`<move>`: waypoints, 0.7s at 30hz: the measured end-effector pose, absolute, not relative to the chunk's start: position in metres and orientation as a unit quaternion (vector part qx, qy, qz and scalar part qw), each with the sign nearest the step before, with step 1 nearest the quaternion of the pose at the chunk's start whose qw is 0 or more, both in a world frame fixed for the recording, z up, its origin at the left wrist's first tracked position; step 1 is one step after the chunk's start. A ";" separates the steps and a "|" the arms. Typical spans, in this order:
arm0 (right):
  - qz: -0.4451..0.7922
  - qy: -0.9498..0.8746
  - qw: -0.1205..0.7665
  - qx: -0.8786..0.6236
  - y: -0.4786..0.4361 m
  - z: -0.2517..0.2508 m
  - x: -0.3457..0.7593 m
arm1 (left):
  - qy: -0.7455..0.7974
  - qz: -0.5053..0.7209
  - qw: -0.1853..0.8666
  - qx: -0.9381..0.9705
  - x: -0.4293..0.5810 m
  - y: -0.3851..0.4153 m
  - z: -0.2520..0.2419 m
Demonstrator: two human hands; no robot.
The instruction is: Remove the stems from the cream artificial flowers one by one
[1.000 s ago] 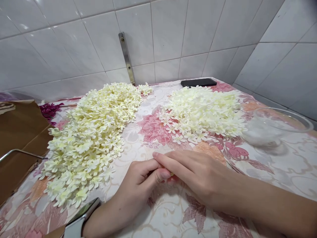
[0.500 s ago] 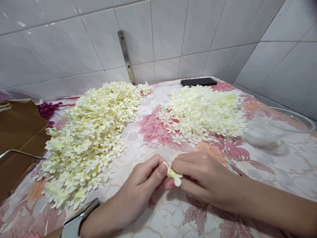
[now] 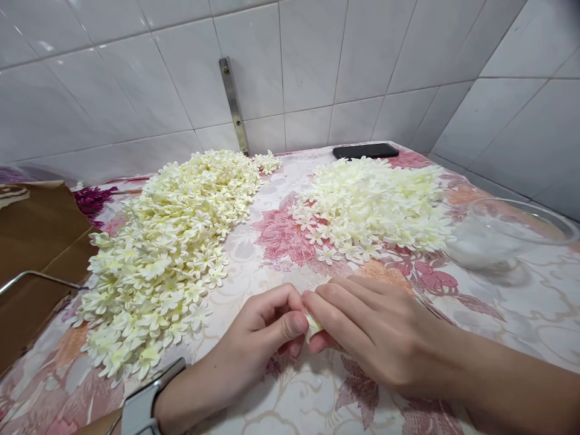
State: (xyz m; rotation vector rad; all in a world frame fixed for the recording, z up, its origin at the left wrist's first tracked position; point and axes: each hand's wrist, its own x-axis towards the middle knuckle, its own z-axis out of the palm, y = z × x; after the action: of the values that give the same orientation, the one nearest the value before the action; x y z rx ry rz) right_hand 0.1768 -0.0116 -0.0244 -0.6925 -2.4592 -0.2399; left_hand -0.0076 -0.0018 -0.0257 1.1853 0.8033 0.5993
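A small pale yellow flower (image 3: 312,326) sits between my two hands at the lower middle, mostly covered by fingers. My left hand (image 3: 265,329) pinches it from the left with thumb and fingers. From the right, my right hand (image 3: 376,326) closes round it, its fingers bent over the petals. To the left lies a large heap of pale yellow flowers (image 3: 167,248). Beyond my right hand is a second, whiter heap of flowers (image 3: 376,202).
A patterned cloth (image 3: 254,266) covers the table. At the right stands a clear bowl (image 3: 489,241); a black phone (image 3: 365,150) lies near the tiled wall. Brown cardboard (image 3: 40,235) and a purple flower (image 3: 93,200) are at the left.
My right hand's fingers have moved forward over the flower, so its petals are now mostly hidden. The left hand stays nearly in place.
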 end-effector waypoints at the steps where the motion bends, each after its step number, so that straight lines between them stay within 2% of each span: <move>1: -0.101 -0.918 0.280 -0.260 -0.012 -0.024 0.176 | 0.364 0.281 0.708 0.536 -0.007 -0.002 -0.025; 6: -0.053 -0.894 0.307 -0.323 -0.011 -0.026 0.172 | 0.405 0.321 0.672 0.532 -0.005 0.001 -0.025; 13: 0.064 -0.858 0.327 -0.390 -0.005 -0.027 0.179 | 0.413 0.253 0.664 0.570 -0.003 0.000 -0.020; 21: 0.314 -0.751 0.337 -0.472 0.007 -0.027 0.181 | 0.440 0.339 0.685 0.473 0.001 0.005 -0.023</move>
State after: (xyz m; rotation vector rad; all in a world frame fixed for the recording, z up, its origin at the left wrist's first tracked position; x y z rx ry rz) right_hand 0.1814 0.0073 -0.0273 -1.2314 -1.9585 0.8185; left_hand 0.0008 0.0048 -0.0234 1.0590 0.9851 0.7588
